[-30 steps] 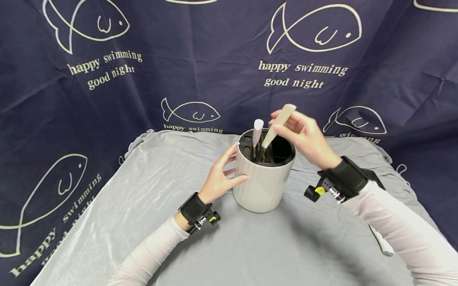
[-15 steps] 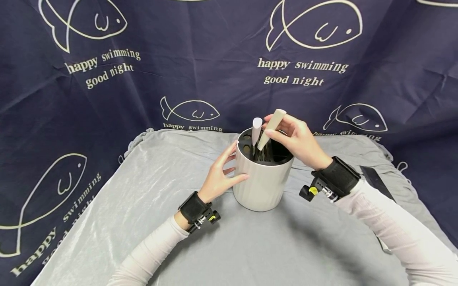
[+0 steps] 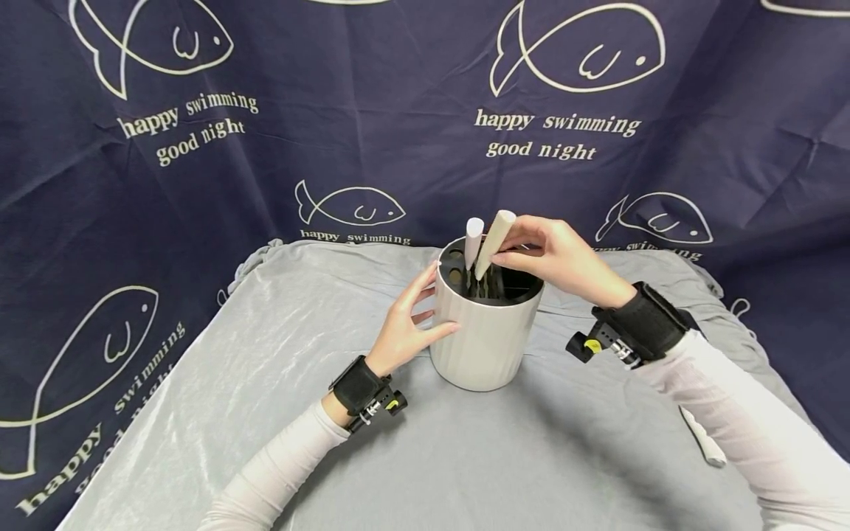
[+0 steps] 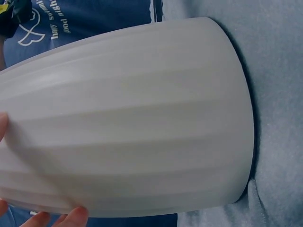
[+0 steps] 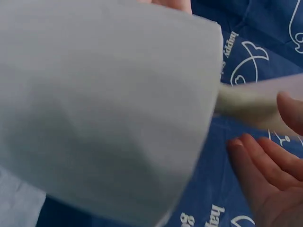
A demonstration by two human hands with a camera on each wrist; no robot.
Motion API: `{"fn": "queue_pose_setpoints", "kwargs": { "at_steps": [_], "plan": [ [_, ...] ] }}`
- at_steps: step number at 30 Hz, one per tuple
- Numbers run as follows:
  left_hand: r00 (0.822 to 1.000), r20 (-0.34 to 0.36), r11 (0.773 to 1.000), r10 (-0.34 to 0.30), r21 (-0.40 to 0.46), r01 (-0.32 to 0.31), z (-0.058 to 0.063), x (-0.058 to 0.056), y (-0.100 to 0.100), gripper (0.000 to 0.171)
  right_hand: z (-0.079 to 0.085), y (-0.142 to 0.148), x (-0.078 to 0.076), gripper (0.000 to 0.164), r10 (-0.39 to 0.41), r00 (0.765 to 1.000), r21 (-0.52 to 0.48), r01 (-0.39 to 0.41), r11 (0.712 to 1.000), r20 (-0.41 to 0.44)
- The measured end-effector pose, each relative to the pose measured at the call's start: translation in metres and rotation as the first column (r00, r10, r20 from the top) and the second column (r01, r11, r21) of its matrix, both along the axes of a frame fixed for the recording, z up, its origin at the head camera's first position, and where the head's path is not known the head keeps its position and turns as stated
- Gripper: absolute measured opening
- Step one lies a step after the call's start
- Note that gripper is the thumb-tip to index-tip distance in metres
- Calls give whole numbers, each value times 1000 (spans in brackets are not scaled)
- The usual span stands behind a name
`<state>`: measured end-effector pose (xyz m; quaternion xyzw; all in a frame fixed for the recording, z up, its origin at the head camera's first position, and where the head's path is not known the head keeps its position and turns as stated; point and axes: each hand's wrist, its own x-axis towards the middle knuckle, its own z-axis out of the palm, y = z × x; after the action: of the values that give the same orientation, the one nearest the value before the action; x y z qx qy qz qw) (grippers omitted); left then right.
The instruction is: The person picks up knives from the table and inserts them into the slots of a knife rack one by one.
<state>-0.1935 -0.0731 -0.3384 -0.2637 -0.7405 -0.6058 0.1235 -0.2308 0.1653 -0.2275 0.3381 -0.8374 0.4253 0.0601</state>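
A white ribbed knife holder with a black slotted top stands upright on the cloth; its side fills most of both wrist views. My left hand rests on its left side, fingers and thumb spread fairly straight. Two knives stand in its slots: a pinkish-white handle and a cream handle, leaning slightly right. My right hand is beside the cream handle, thumb right at it. In the right wrist view, the fingertips are parted from that handle. The knives' blades are hidden inside the holder.
Grey cloth covers the table. Another knife with a white handle lies at the right, mostly hidden under my right forearm. Behind the table hangs a navy curtain with fish drawings.
The cream-handled knife has moved left and lower into its slot, more upright. My right fingers have loosened from it and the wrist shifted right again. My left hand stays put.
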Motion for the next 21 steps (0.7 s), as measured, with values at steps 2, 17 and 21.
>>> {"fn": "queue_pose_setpoints", "kwargs": {
  "at_steps": [2, 17, 21],
  "plan": [
    [1000, -1, 1000, 3, -1, -3, -5, -4, 0, 88, 2, 7, 3, 28, -6, 1000, 41, 6, 999, 5],
    [1000, 5, 1000, 6, 8, -6, -24, -19, -3, 93, -5, 76, 28, 35, -105, 993, 200, 94, 975, 47],
    [1000, 2, 1000, -4, 10, 4, -17, -13, -2, 91, -18, 95, 27, 37, -138, 989, 225, 122, 967, 55]
  ]
}}
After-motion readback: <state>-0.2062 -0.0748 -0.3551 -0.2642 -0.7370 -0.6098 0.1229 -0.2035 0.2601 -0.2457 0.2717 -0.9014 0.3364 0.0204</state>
